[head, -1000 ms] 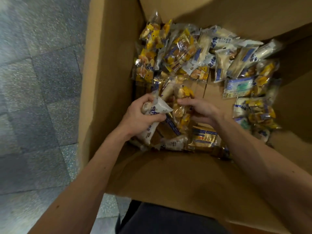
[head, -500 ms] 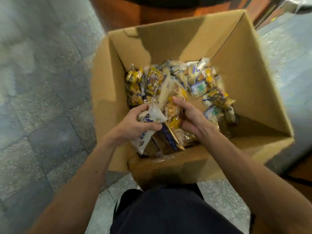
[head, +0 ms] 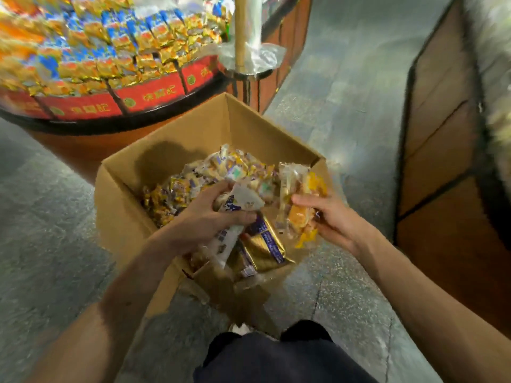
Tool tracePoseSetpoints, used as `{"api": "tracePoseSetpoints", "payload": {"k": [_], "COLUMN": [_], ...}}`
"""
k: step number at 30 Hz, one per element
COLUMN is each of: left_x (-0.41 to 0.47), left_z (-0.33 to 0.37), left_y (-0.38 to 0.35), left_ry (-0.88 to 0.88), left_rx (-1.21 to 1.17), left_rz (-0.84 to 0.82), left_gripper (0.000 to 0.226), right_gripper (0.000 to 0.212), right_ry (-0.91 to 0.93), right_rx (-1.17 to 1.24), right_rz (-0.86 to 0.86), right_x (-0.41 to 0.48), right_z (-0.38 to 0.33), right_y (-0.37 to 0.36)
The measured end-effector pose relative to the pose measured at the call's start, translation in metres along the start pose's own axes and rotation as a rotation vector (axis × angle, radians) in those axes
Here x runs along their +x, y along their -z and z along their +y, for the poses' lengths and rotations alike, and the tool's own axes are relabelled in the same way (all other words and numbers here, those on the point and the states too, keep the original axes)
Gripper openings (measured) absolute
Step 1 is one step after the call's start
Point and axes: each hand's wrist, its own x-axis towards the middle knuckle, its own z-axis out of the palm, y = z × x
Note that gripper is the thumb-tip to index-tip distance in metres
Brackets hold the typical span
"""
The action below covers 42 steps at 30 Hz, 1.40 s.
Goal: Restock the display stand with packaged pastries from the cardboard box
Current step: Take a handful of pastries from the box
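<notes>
An open cardboard box (head: pixel 130 214) stands on the floor, with several packaged pastries (head: pixel 193 186) heaped at its bottom. My left hand (head: pixel 204 219) grips a bunch of white, blue and gold pastry packs (head: pixel 249 239) above the box's near side. My right hand (head: pixel 331 219) holds clear packs with yellow pastries (head: pixel 300 200) over the box's right edge. The round display stand (head: pixel 116 95) with a red rim rises at the upper left, packed with rows of gold, orange and blue packets (head: pixel 110 42).
A pole wrapped in clear plastic (head: pixel 246 31) stands beside the display stand. A brown wooden counter (head: pixel 442 161) runs along the right. Grey stone floor (head: pixel 47 217) surrounds the box. My dark trousers (head: pixel 276 357) fill the bottom centre.
Both hands have lifted their packs out of the box's depth and moved apart, the right hand swinging to the right. The view has tilted up, bringing the display stand into sight.
</notes>
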Motion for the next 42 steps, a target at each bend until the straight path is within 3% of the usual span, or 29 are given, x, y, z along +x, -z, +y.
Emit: {"api": "tracePoseSetpoints", "payload": {"k": [6,8,15,21,24,27,30,33,36,42], "left_x": [0.008,0.008,0.010,-0.005,-0.011,-0.012,-0.005,0.014,0.039,0.095], "left_z": [0.057,0.072,0.090,0.094,0.093,0.088,0.081,0.071,0.057,0.044], "left_y": [-0.125,-0.182,-0.386,-0.536,-0.595,-0.648,-0.697,-0.749,-0.806,-0.908], "left_ry": [-0.150,-0.173,-0.303,-0.291,-0.273,-0.239,-0.179,-0.107,-0.067,0.024], "left_rx": [0.064,0.063,0.119,0.084,0.115,0.099,0.106,0.069,0.038,-0.011], "left_rz": [-0.130,-0.217,-0.280,-0.465,-0.559,-0.644,-0.701,-0.753,-0.758,-0.692], "left_gripper": [0.035,0.035,0.044,0.050,0.062,0.056,0.071,0.063,0.049,0.054], "right_gripper": [0.013,0.030,0.031,0.034,0.033,0.035,0.038,0.033,0.037,0.043], "right_ry": [0.209,0.267,0.434,0.467,0.514,0.572,0.599,0.609,0.622,0.588], "right_rx": [0.063,0.043,0.023,0.070,0.149,0.237,0.282,0.334,0.370,0.442], "right_rz": [0.157,0.208,0.347,0.624,0.687,0.721,0.748,0.797,0.843,0.912], "right_x": [-0.134,-0.177,-0.335,-0.442,-0.481,-0.511,-0.534,-0.553,-0.568,-0.598], "right_z": [-0.008,-0.011,-0.005,0.010,0.023,0.037,0.049,0.057,0.062,0.057], "right_y": [0.063,0.092,0.193,0.270,0.302,0.334,0.366,0.401,0.447,0.547]}}
